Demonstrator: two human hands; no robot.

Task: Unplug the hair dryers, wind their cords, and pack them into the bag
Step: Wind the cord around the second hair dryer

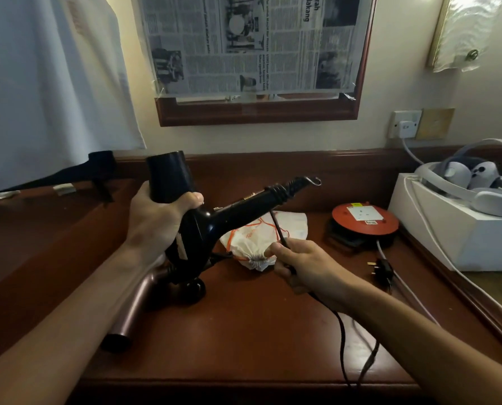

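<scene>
So my left hand has its fingers wrapped round the barrel of the black hair dryer, held up over the wooden desk with the handle pointing right. Right hand pinches its cord just below the handle. White drawstring bag lies behind, second dryer underneath.

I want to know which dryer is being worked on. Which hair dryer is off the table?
The black hair dryer, gripped by the left hand; the copper-coloured hair dryer lies on the table.
</scene>
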